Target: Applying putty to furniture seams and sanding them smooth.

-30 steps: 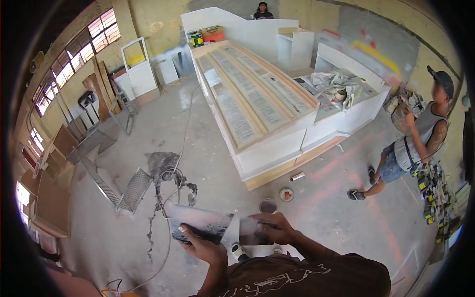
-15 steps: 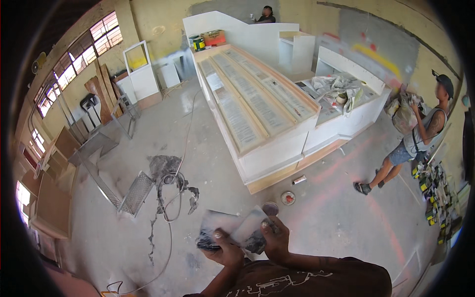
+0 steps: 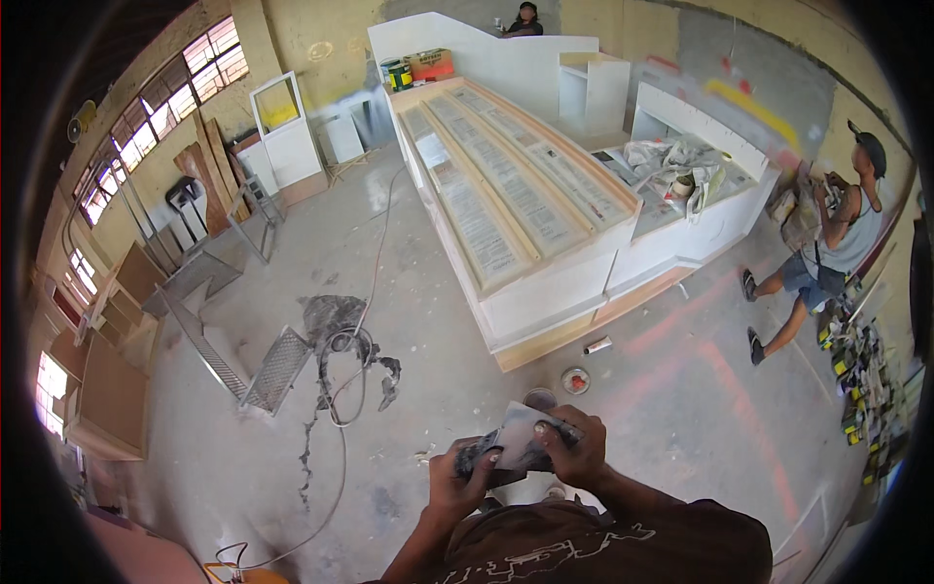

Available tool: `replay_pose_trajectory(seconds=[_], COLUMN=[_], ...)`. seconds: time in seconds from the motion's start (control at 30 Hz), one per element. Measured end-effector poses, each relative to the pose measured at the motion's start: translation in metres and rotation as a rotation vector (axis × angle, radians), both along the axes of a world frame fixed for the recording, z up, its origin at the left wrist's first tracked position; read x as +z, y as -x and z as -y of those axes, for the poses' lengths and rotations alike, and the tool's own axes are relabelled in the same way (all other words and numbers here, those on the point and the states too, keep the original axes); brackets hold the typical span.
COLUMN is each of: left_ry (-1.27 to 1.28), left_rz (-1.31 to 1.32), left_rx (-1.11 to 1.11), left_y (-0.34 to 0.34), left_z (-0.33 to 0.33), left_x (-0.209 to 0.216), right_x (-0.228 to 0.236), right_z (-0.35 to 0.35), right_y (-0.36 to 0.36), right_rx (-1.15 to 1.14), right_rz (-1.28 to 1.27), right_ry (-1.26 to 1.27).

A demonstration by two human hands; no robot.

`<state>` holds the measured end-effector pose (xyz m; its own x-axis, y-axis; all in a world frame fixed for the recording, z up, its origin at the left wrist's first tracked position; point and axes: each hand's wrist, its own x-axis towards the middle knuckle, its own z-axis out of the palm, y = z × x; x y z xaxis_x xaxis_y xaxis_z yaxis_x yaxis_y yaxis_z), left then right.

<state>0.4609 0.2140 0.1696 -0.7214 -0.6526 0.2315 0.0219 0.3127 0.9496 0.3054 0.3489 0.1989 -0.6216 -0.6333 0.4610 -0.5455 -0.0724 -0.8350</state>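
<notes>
Low in front of my body, my left hand (image 3: 455, 484) grips a flat plate (image 3: 475, 452) smeared with dark paste, its thumb pressed on the face. My right hand (image 3: 581, 450) holds a second, paler flat plate (image 3: 520, 432), also smeared dark, with the thumb on top. The two plates overlap and appear to touch; whether they are spreaders or something else I cannot tell. Just beyond my right hand, a round tin (image 3: 538, 397) stands on the floor, partly hidden by the hand and plate.
A large white counter (image 3: 555, 321) topped with newspaper-covered panels stands ahead. A round container with red contents (image 3: 576, 380) and a small cylinder (image 3: 597, 346) lie before it. A hose (image 3: 342, 467) and metal mesh step (image 3: 277, 375) are left. A co-worker (image 3: 842, 214) is at right.
Both hands have moved right and closer together, and the plates now overlap more, the paler one in front. The co-worker at right has shifted stance. The view has turned slightly.
</notes>
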Motion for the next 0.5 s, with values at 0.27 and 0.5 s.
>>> replay_pose_trajectory(seconds=[0.27, 0.5], left_ry=[-0.211, -0.995], left_rz=[-0.172, -0.416], left_rx=[0.055, 0.474], left_y=[-0.007, 0.005], left_z=[0.006, -0.004], left_x=[-0.028, -0.045], right_x=[-0.037, -0.035], right_z=[0.011, 0.014], right_y=[0.002, 0.019], right_rx=[-0.104, -0.197], right_rz=[0.369, 0.502], right_ry=[0.101, 0.701])
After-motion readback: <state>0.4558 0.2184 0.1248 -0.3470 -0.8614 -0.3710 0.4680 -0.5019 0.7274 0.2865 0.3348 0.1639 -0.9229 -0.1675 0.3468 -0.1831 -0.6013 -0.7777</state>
